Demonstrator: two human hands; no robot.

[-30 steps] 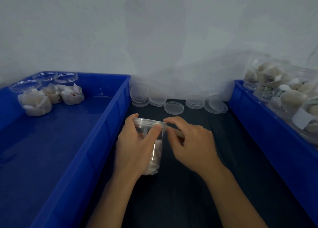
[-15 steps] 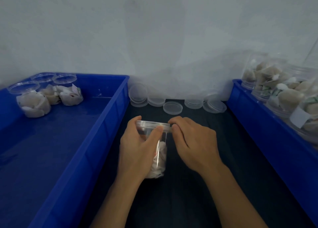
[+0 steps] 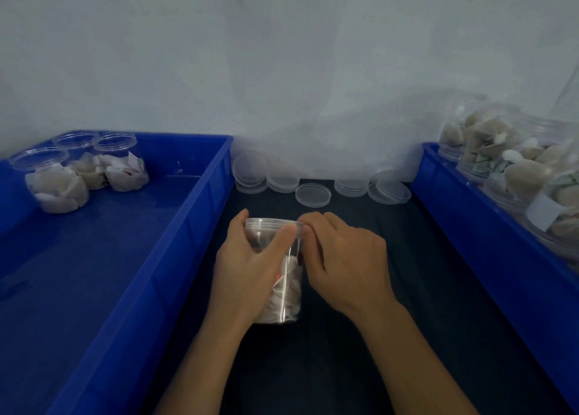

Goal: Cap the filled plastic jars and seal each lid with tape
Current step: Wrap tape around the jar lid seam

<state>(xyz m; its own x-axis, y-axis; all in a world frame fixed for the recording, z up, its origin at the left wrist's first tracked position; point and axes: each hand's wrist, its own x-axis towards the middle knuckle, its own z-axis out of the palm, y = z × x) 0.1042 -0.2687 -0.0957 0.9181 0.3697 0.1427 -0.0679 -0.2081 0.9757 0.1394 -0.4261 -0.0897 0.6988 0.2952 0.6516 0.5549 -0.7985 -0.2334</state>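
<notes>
Fingers of the left hand wrap round a clear plastic jar, thumb across its front just under the lid. The right hand pinches at the lid's right edge; whether tape is between its fingertips cannot be told. The jar stands upright on the dark table, capped, with pale wrapped pieces inside, between two blue bins. Spare lids lie along the table's far edge.

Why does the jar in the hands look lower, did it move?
Yes. The jar in the left hand has slid toward the person, away from the single lid lying by the wall; the gap between them is wider now.
</notes>
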